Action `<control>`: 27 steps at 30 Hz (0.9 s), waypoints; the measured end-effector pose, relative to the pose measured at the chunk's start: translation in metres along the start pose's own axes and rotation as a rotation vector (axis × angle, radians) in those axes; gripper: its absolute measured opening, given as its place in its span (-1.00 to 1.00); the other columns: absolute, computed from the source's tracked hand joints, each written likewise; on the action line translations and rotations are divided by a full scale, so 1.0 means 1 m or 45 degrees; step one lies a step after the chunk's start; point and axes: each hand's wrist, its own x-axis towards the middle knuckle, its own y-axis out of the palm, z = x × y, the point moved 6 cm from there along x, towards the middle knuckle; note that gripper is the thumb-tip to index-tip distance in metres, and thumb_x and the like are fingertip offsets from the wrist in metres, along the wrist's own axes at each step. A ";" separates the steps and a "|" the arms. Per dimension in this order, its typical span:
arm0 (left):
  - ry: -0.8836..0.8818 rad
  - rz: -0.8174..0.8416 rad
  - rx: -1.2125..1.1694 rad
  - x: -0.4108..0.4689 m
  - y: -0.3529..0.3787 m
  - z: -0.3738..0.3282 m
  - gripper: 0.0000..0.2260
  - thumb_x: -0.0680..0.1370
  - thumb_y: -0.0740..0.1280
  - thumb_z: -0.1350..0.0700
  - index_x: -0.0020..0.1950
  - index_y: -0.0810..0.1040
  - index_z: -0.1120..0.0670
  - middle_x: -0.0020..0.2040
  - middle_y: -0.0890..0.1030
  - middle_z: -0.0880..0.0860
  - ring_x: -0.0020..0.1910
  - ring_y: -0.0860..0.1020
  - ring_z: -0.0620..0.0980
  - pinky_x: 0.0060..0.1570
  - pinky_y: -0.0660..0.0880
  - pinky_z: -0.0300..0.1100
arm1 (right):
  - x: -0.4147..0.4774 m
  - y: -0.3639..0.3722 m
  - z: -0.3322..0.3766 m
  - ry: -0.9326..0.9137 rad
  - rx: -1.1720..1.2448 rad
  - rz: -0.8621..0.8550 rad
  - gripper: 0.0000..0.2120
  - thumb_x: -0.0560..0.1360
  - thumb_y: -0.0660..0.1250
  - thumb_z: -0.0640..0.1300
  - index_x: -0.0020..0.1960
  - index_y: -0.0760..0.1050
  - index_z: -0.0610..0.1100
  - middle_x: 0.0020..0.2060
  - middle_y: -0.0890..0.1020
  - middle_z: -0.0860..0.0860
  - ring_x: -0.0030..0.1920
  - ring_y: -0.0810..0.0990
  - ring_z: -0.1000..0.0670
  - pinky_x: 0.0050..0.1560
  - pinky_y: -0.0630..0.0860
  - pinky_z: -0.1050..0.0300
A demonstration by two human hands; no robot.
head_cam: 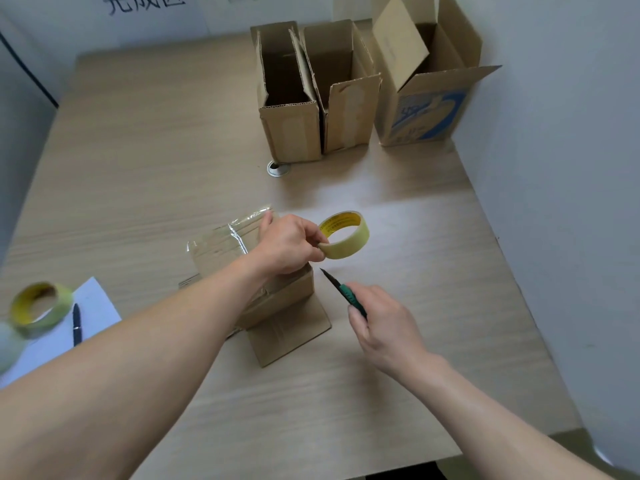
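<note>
Right hand [384, 329] grips one knife [341, 288], left hand [287, 244] one tape roll [346, 251]

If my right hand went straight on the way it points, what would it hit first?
Likely the left hand over the box, just below the tape roll; knife depth unclear.

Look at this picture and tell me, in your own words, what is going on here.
A person is taping a small cardboard box on a wooden table. The left hand pinches a roll of yellowish tape just right of the box, whose top carries clear tape. The right hand grips a green-handled knife, its blade pointing toward the roll without touching it. Three open boxes stand at the far edge; a second roll and a pen lie at the left.
</note>
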 end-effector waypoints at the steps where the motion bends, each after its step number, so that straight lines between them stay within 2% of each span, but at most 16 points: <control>1: -0.001 -0.002 -0.005 0.000 0.000 0.000 -0.83 0.39 0.53 0.07 -0.27 0.60 -0.17 -0.30 0.62 -0.18 -0.10 0.55 -0.18 0.50 -0.17 0.08 | 0.002 0.001 0.001 -0.004 -0.001 0.014 -0.69 0.58 0.24 -0.11 0.31 0.47 0.00 -0.07 0.53 0.05 -0.06 0.53 -0.07 -0.11 0.51 -0.04; 4: -0.007 -0.013 -0.008 0.000 -0.001 0.000 -0.83 0.39 0.52 0.07 -0.28 0.59 -0.16 -0.26 0.65 -0.14 -0.09 0.56 -0.17 0.50 -0.19 0.07 | 0.005 0.004 0.001 -0.030 -0.006 0.046 -0.68 0.58 0.23 -0.10 0.33 0.46 -0.01 -0.04 0.55 0.02 -0.04 0.54 -0.09 -0.08 0.52 -0.06; 14: -0.022 -0.032 -0.007 0.002 0.001 0.002 -0.84 0.41 0.51 0.08 -0.27 0.60 -0.15 -0.38 0.58 -0.21 -0.16 0.54 -0.21 0.50 -0.21 0.06 | 0.022 0.012 -0.001 -0.048 -0.103 0.082 -0.69 0.61 0.21 -0.09 0.34 0.45 -0.06 -0.03 0.53 -0.05 -0.07 0.54 -0.19 -0.15 0.52 -0.11; 17: -0.023 -0.036 -0.008 0.001 0.002 0.001 -0.81 0.41 0.51 0.09 -0.30 0.57 -0.16 -0.39 0.57 -0.21 -0.19 0.52 -0.25 0.51 -0.21 0.06 | 0.029 0.015 -0.017 0.049 -0.229 0.134 -0.68 0.63 0.16 -0.04 0.36 0.40 -0.03 0.01 0.49 -0.07 -0.06 0.54 -0.22 -0.16 0.51 -0.07; 19: -0.029 -0.034 -0.016 0.002 0.002 0.002 -0.81 0.41 0.51 0.09 -0.30 0.58 -0.16 -0.40 0.56 -0.22 -0.20 0.51 -0.28 0.51 -0.22 0.06 | 0.022 0.011 -0.047 0.188 -0.338 0.186 -0.72 0.62 0.14 0.00 0.31 0.38 0.00 -0.01 0.46 -0.05 -0.04 0.52 -0.21 -0.18 0.49 -0.02; 22: -0.041 -0.051 -0.024 0.003 0.004 0.003 -0.85 0.40 0.51 0.09 -0.27 0.62 -0.16 -0.42 0.55 -0.22 -0.21 0.51 -0.33 0.51 -0.24 0.04 | 0.003 0.000 -0.089 0.315 -0.569 0.258 -0.71 0.56 0.23 0.03 0.25 0.40 -0.02 -0.02 0.44 -0.04 0.02 0.48 -0.18 -0.17 0.40 0.03; 24: -0.030 -0.065 -0.003 0.004 0.004 0.004 -0.87 0.40 0.51 0.08 -0.24 0.63 -0.16 -0.41 0.55 -0.22 -0.19 0.51 -0.32 0.51 -0.24 0.05 | 0.003 -0.010 -0.089 0.229 -0.553 0.118 -0.66 0.49 0.35 0.04 0.20 0.48 -0.06 0.00 0.49 -0.07 0.03 0.51 -0.21 -0.11 0.37 0.01; 27: 0.000 -0.083 0.042 0.005 0.004 0.003 -0.90 0.41 0.49 0.05 -0.20 0.64 -0.16 -0.40 0.55 -0.23 -0.18 0.50 -0.30 0.50 -0.22 0.06 | 0.026 -0.040 -0.030 -0.213 -0.319 -0.335 -0.55 0.43 0.39 0.00 0.26 0.54 -0.16 0.12 0.56 -0.12 0.10 0.51 -0.17 0.06 0.41 -0.08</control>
